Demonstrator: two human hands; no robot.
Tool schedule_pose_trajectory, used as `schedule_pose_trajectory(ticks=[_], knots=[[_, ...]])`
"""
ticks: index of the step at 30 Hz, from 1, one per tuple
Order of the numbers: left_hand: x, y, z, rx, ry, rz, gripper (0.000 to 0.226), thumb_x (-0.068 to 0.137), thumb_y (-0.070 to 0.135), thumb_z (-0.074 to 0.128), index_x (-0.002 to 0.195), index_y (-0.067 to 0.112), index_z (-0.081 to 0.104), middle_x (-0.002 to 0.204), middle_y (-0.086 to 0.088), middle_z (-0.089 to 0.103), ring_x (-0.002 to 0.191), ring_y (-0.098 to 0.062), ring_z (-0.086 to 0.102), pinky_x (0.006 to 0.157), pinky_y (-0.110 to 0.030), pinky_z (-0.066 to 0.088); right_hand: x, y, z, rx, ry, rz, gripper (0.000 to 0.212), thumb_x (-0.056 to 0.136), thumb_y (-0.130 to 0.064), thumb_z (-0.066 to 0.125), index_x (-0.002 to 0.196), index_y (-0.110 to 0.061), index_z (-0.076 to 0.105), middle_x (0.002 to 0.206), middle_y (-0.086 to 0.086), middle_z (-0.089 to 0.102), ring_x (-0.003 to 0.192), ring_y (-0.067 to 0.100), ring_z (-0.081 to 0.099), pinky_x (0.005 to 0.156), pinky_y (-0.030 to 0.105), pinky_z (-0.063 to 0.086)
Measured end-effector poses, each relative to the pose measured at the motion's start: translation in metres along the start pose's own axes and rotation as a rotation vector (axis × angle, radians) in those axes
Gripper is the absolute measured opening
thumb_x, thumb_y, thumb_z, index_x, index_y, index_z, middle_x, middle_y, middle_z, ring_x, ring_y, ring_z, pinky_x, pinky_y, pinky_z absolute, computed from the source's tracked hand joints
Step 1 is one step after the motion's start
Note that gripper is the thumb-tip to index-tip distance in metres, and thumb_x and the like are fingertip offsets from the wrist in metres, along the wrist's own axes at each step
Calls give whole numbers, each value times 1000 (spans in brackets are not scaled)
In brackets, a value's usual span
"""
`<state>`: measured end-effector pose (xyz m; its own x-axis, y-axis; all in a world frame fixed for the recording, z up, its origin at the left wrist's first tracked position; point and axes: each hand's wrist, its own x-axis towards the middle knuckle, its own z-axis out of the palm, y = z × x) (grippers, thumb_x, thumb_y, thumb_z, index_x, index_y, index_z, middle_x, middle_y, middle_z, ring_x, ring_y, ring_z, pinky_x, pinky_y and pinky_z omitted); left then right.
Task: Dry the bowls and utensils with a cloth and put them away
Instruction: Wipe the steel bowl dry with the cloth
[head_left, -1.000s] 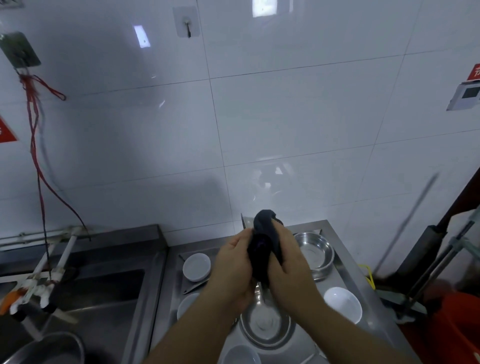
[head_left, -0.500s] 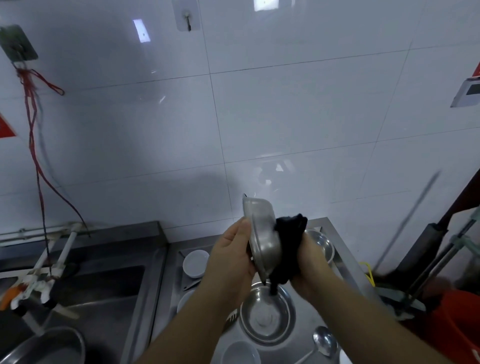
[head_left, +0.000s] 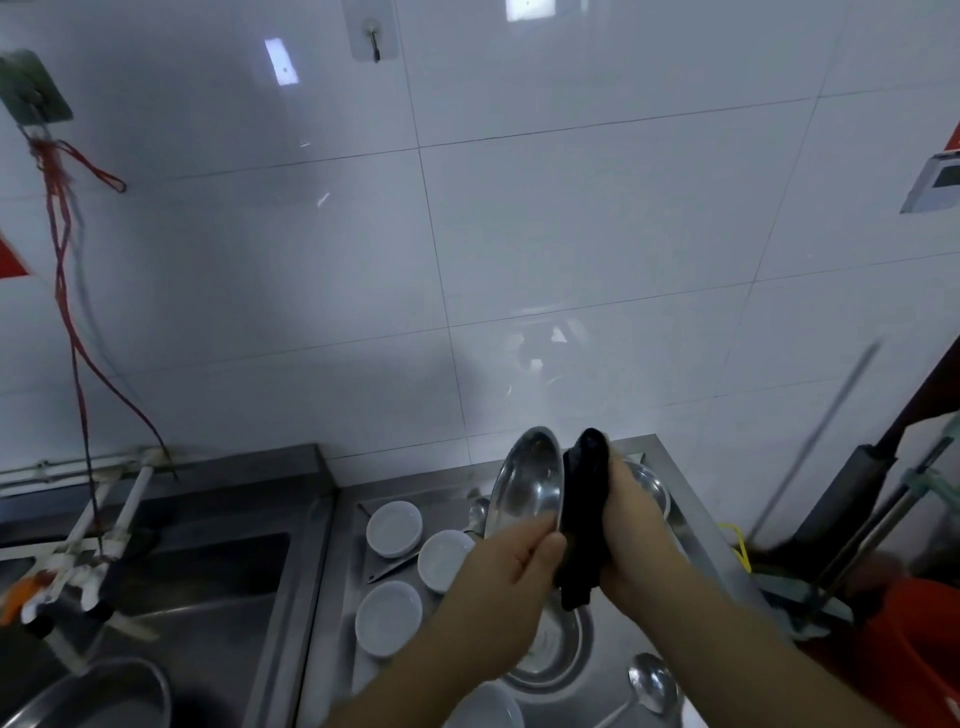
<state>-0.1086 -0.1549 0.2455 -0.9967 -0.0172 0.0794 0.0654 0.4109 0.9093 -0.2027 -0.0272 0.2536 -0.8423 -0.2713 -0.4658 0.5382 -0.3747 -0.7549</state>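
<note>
A steel bowl (head_left: 530, 483) is held up on edge above the drainboard (head_left: 691, 540), its outer side facing me. My left hand (head_left: 511, 564) grips the bowl's lower rim. My right hand (head_left: 626, 530) holds a dark cloth (head_left: 584, 514) bunched against the bowl's right side. Below them a second steel bowl (head_left: 556, 654) lies on the drainboard, partly hidden by my left forearm. A steel spoon (head_left: 649, 686) lies near the front right.
Three small white dishes (head_left: 393, 527) (head_left: 441, 558) (head_left: 387, 616) lie on the drainboard's left part, another white dish (head_left: 488, 709) at the front. A further steel bowl (head_left: 652, 486) sits behind my right hand. A sink (head_left: 171, 597) with a pot (head_left: 93, 696) is at left. Red bucket (head_left: 914, 649) at right.
The bowl has turned so its outer side faces me more. My left hand slid down to the lower rim and the cloth shifted to the bowl's right edge.
</note>
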Motion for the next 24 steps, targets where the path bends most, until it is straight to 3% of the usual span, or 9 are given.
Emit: schedule_pose_trajectory(ticks=[2,4,8,10,14,19,24], knots=[[-2,1,-6,113,-53,23,26,106,38,45,95,22,63,78,10,63,74,-8,56,75,-36,50,1,-4,-3,-86,-57,11,68,75,-64,85,121,-16,73,107,15,80,95,35,79,82,49,64],[-3,-1,-13,197,-104,21,22,109,30,47,99,21,63,84,3,67,78,-14,60,78,-40,51,0,-6,-7,-138,-92,27,69,67,-55,93,116,-11,73,95,16,75,81,32,75,71,43,61],[-5,-4,-22,450,-198,79,20,112,32,43,118,27,62,98,2,71,86,-13,62,82,-37,52,2,-1,-12,-110,-70,57,23,70,-31,81,74,-16,64,72,8,51,58,22,53,54,34,49],[-4,-7,-25,592,-243,108,26,112,35,40,132,32,57,108,2,72,94,-15,65,85,-36,53,2,6,-14,-99,-26,54,19,72,-23,73,63,-19,57,64,2,46,49,16,46,46,30,44],[-4,-22,-32,785,-259,179,28,112,38,37,133,30,54,104,-1,72,92,-22,66,83,-40,54,0,22,-15,-123,64,11,13,81,-14,76,85,-9,65,62,5,58,49,18,57,47,32,50],[-9,-50,-39,977,-267,298,30,111,35,35,134,30,53,105,0,74,97,-27,67,94,-44,49,-2,41,-16,-217,199,-62,28,82,-3,73,106,5,62,64,16,62,51,33,59,54,45,56],[-20,-76,-45,1071,-273,372,37,109,42,28,136,31,50,113,2,76,106,-28,68,101,-45,43,-2,62,-14,-345,337,-159,28,76,-9,79,102,-14,71,84,19,75,53,26,74,43,34,57]])
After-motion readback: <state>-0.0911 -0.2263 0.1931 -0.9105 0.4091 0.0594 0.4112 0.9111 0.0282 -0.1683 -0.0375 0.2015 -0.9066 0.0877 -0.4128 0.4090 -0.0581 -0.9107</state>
